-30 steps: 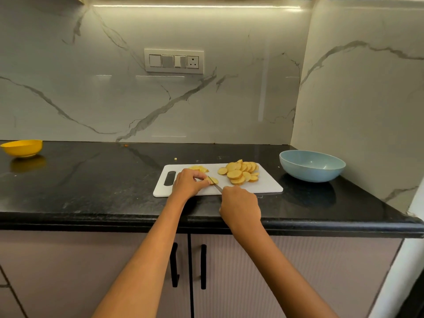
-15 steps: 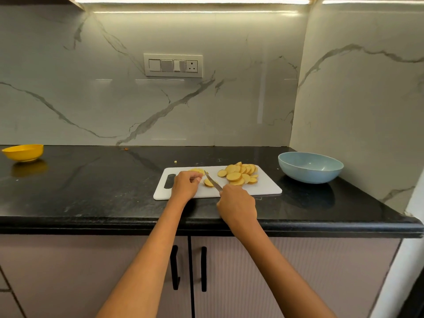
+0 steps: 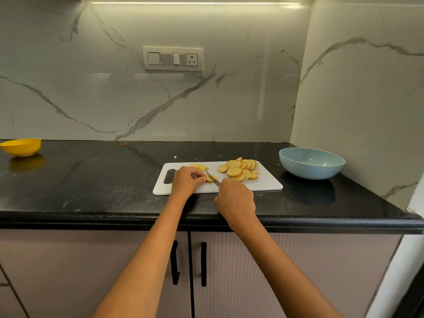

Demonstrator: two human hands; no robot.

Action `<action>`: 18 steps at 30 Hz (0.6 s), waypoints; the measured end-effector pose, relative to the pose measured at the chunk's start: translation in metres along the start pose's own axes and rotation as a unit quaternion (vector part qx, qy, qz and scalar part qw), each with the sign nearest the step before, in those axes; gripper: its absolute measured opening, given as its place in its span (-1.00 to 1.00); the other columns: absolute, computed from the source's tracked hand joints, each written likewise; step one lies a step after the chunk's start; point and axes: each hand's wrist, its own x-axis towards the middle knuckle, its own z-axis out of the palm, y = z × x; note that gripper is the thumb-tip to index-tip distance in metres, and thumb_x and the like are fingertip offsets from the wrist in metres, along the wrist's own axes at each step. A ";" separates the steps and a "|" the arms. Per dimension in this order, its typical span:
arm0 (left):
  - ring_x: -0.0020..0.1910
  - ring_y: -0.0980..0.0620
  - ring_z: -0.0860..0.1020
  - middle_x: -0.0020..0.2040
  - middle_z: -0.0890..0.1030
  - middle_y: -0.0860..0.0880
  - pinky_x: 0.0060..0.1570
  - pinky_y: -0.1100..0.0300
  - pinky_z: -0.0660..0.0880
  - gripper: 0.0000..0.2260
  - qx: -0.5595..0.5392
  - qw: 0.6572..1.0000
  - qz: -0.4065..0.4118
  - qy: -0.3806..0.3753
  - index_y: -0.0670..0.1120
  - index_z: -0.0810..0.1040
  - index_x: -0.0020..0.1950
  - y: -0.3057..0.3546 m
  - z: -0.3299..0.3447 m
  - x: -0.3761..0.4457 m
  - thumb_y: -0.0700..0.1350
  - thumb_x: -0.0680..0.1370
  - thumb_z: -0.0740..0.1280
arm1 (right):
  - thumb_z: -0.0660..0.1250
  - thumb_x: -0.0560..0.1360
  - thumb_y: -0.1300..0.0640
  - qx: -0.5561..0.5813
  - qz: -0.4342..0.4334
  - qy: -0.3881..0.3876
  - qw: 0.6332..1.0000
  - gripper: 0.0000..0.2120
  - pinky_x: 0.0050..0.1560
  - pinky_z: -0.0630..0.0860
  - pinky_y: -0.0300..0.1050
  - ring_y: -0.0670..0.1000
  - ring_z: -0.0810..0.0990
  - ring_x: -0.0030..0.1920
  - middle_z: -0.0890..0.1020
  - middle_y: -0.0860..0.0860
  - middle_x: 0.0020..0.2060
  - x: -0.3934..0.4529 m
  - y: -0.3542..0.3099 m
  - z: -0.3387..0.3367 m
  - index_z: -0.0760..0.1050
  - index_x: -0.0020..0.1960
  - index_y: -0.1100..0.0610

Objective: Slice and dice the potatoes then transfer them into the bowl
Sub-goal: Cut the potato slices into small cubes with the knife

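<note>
While my left hand [image 3: 187, 181] is curling its fingers down onto a small piece of potato [image 3: 211, 179] near the front edge of the white cutting board [image 3: 263, 183], my right hand [image 3: 235, 199] is gripping the handle of a knife [image 3: 212, 178], closed tightly around it so the handle itself is hidden. Its thin, bright metal blade is slanting up and away from my fist, with its edge lying against the potato piece just beside my left fingertips.

The board is a flat, smooth plastic rectangle with rounded corners and an oblong handle slot at its left end, and it is lying close to the front edge of the glossy black speckled stone bench [image 3: 91, 180]. A heap of round, pale yellow potato slices [image 3: 241, 169] with tan skin rims is overlapping along the board's far right part. A smaller cluster of cut pieces [image 3: 199, 166] is sitting at the board's far edge, just beyond my left knuckles.

A wide, shallow, matte light-blue bowl [image 3: 312, 162] is standing toward the bench's right rear corner, apart from the board. A small shiny yellow bowl [image 3: 21, 146] is sitting far off at the left rear edge.
</note>
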 end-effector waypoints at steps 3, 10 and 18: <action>-0.11 0.08 0.54 -0.05 0.67 -0.11 0.02 0.15 0.50 -0.86 0.002 1.000 -0.003 0.001 -0.17 0.66 -0.02 0.000 0.000 0.000 -0.18 0.44 0.43 | 0.21 0.58 0.15 -0.001 -0.001 0.003 1.000 -0.76 -0.05 0.46 -0.16 0.06 0.57 0.04 0.55 0.11 0.09 0.000 -0.001 0.000 0.43 0.23 0.18; -0.11 0.09 0.54 -0.05 0.67 -0.11 -0.03 0.19 0.48 -0.85 0.009 1.000 -0.006 0.003 -0.16 0.66 -0.02 0.001 0.000 -0.001 -0.17 0.44 0.43 | 0.19 0.59 0.16 -0.001 -0.001 0.005 1.000 -0.75 -0.05 0.44 -0.17 0.05 0.56 0.05 0.55 0.10 0.10 0.003 -0.005 0.002 0.41 0.25 0.17; -0.12 0.08 0.54 -0.06 0.68 -0.11 -0.03 0.16 0.49 -0.86 0.012 1.000 -0.006 -0.001 -0.17 0.67 -0.03 0.003 -0.001 -0.002 -0.19 0.44 0.42 | 0.14 0.60 0.23 0.003 -0.013 0.001 1.000 -0.76 -0.08 0.36 -0.17 0.07 0.53 0.09 0.53 0.12 0.12 0.014 -0.008 -0.004 0.41 0.24 0.19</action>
